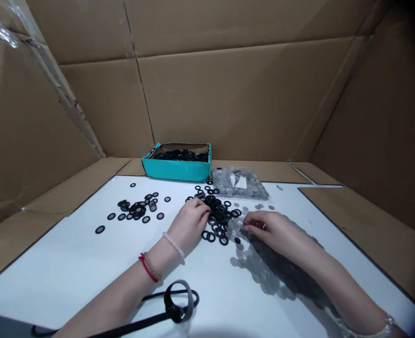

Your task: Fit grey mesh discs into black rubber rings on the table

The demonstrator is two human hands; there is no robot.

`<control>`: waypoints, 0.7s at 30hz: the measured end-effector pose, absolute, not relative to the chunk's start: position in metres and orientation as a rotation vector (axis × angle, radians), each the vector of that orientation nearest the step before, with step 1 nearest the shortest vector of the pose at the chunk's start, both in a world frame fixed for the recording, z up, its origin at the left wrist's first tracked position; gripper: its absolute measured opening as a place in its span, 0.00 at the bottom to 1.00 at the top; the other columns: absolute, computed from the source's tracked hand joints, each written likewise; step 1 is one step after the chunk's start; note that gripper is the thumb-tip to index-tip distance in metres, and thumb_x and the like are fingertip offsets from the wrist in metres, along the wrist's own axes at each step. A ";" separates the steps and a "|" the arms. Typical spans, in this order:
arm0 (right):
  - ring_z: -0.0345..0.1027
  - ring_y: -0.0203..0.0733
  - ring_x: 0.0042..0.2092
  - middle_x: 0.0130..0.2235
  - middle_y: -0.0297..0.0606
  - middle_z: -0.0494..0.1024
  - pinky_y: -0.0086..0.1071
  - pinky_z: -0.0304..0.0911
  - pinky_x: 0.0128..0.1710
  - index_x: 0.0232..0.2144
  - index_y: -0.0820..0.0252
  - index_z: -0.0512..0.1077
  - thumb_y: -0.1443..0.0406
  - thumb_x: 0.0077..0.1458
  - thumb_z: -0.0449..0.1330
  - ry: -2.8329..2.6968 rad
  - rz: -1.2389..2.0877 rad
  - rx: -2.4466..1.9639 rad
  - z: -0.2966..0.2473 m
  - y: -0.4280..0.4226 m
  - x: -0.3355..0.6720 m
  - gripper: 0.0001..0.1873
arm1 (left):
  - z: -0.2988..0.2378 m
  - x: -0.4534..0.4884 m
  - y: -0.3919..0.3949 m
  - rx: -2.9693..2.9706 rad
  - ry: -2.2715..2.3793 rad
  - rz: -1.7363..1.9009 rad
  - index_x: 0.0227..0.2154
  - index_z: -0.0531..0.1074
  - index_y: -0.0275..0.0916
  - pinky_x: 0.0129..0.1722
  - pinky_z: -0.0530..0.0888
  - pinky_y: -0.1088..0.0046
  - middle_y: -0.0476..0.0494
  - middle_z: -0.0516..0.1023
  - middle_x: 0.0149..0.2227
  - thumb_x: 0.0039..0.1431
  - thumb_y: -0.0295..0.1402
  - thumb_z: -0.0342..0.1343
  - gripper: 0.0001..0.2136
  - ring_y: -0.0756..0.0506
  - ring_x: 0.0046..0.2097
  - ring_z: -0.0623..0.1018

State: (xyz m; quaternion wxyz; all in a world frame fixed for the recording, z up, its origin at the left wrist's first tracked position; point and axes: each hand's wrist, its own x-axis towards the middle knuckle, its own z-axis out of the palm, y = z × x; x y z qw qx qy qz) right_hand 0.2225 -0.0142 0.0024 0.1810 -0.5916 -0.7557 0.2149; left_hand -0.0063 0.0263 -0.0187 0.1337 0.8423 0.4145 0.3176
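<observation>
Touching left fingers: black rings; right fingers near

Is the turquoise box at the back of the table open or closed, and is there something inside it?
Open: no lid covers the top of the turquoise box, and black rings are visible inside.

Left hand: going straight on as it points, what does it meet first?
The left hand would likely meet the loose heap of round black rings first; it looks right at the heap's edge, though depth makes contact hard to judge.
</observation>
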 end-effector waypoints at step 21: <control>0.66 0.38 0.31 0.30 0.37 0.74 0.31 0.62 0.31 0.34 0.61 0.73 0.58 0.47 0.60 -1.480 1.152 -1.217 0.010 -0.021 0.190 0.13 | 0.015 0.012 0.006 1.470 0.830 0.776 0.28 0.75 0.35 0.33 0.70 0.75 0.45 0.77 0.26 0.50 0.36 0.56 0.09 0.48 0.31 0.74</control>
